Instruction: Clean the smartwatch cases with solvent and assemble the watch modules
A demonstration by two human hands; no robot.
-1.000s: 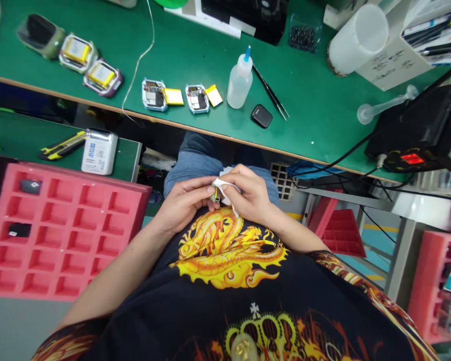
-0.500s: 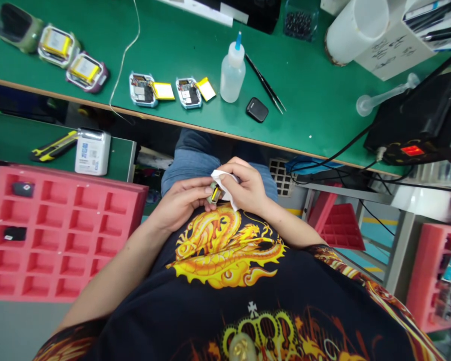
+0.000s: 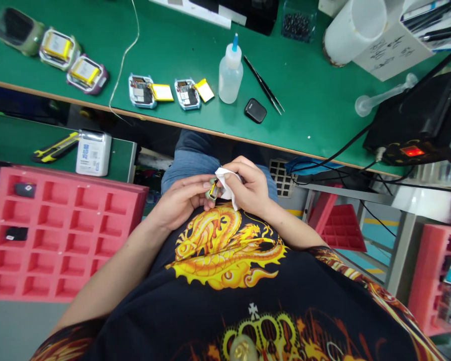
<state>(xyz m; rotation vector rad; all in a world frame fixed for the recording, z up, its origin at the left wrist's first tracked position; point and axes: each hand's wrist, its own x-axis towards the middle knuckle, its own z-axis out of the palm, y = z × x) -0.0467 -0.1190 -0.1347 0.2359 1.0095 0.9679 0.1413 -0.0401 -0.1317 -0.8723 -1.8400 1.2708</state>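
Over my lap, below the green bench edge, my left hand (image 3: 182,199) grips a small greenish device case (image 3: 212,189) with a yellow battery showing inside. My right hand (image 3: 248,188) pinches a white wipe (image 3: 225,178) and presses it against the case. Both hands touch around the case, which they mostly hide.
On the green bench (image 3: 304,90) lie two opened blue cases with yellow batteries (image 3: 141,92) (image 3: 188,94), a squeeze bottle (image 3: 230,72), tweezers (image 3: 263,85), a small black part (image 3: 255,110) and further cases (image 3: 84,73) far left. A pink compartment tray (image 3: 60,230) sits left. A black unit with red display (image 3: 413,128) stands right.
My hands stay together over my lap; the wipe has shifted slightly on the case. The view has drifted a little.
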